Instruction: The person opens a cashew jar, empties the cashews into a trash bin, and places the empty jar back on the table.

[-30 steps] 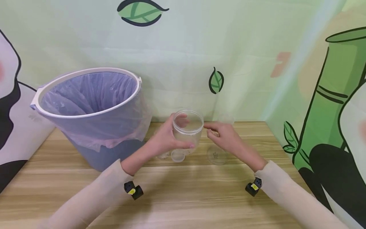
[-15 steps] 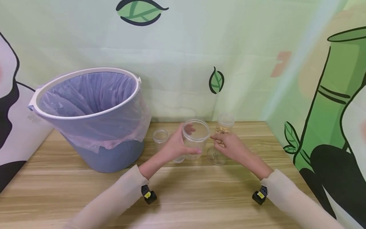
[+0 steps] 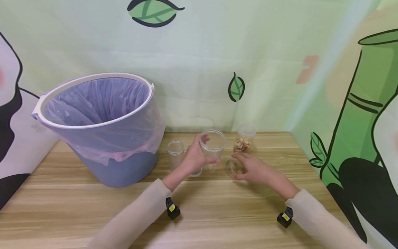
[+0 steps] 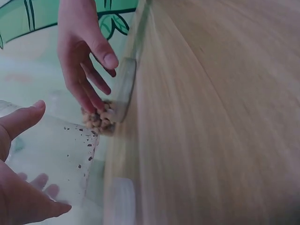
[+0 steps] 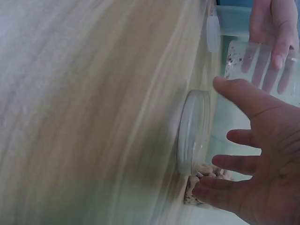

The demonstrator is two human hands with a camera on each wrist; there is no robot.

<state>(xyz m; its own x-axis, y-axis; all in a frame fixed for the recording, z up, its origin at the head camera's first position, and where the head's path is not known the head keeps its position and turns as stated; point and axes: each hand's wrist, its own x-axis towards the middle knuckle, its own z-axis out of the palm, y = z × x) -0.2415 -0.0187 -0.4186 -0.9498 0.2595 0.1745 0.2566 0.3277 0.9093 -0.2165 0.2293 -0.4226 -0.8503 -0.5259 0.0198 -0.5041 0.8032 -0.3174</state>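
My right hand (image 3: 253, 169) hovers over the clear round lid (image 3: 234, 168) lying flat on the wooden table (image 3: 217, 207). The fingers are spread and straight and hold nothing; the wrist view shows a gap between the fingertips (image 5: 220, 164) and the lid's rim, so I read it as near, not touching. The lid lies just below and left of this palm, disc face up, and the right hand is plainly the nearer one.

My left hand (image 3: 194, 157) is wrapped round the empty clear jar (image 3: 212, 147), upright on the table, mouth open.

Beyond it, a small jar of nuts (image 3: 244, 141) stands behind the lid, a small empty jar (image 3: 175, 152) left of the grip, and the lined purple bin (image 3: 99, 124) far left.
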